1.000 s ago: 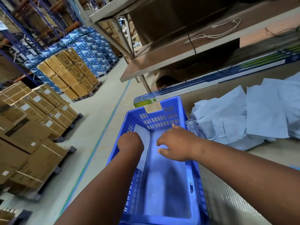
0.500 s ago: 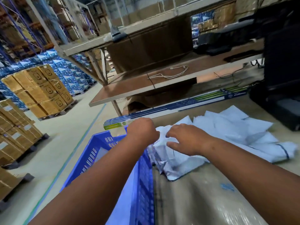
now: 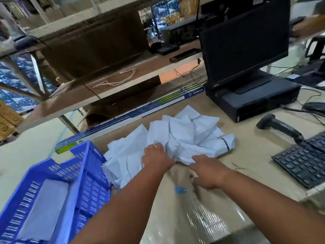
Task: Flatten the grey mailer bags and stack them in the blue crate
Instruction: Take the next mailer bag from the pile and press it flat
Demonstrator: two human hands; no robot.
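1. Bags (image 3: pixel 177 138) lie in a crumpled heap on the table (image 3: pixel 246 155), just right of the crate (image 3: pixel 84 166) and directly ahead of both hands.
2. Left hand (image 3: pixel 156 158) rests on the heap's near edge, fingers curled into the crumpled film; whether it has pinched one bag cannot be told.
3. Right hand (image 3: pixel 209 170) hovers at the heap's right near corner, fingers loosely spread, holding nothing.
4. Heap runs left to right; the left hand is nearer the crate.
5. Bags look thin, slick, creased; the crate is rigid slotted plastic with flat bags inside.
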